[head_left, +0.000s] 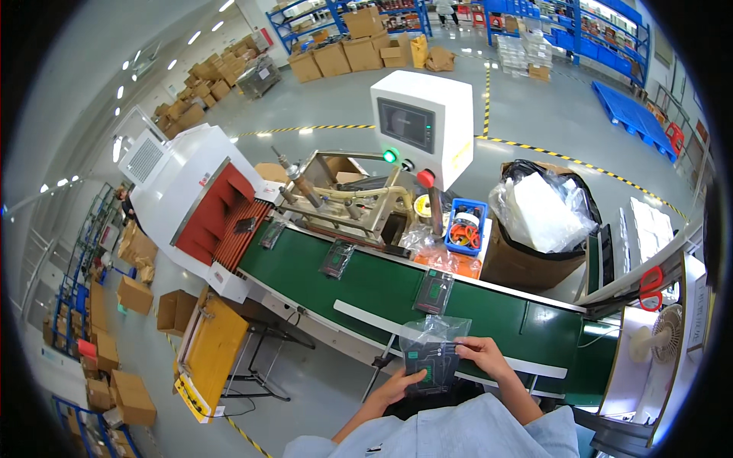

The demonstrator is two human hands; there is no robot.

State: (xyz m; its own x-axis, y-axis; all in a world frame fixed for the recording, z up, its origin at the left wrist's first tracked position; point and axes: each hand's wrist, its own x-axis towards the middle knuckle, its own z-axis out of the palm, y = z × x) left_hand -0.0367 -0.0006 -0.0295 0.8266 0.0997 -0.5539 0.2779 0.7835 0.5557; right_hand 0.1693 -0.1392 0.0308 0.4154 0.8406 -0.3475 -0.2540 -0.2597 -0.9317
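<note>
the left hand [398, 384] is closed on the near left edge of the pack [430, 365], thumb laid on its face and fingers mostly out of sight behind. the right hand [481, 356] pinches the pack's upper right edge between thumb and bent fingers. so the pack, a dark flat thing in a clear bag [437, 329], sits between both hands, close to the body and tilted face up; the two-sided grip probably keeps it steady and the loose bag top, standing up beyond the fingers, within reach.

just beyond the hands a similar pack lies flat on the green belt [382, 278]. two more lie farther off to the left of the hands, spaced well apart, perhaps so they do not touch on entering the red-curtained tunnel [225, 202]. the blue bin [463, 249] stands past the belt, ahead of the right hand, likely to keep its orange-handled tools near.

as for writing, the pack's face carries green print, too small to read. beyond the hands, the white control box [450, 114] has a dark screen [407, 124] with faint marks and a yellow label on its side. far right of the right hand, a white strip [698, 317] bears large dark characters, seen aslant.
</note>
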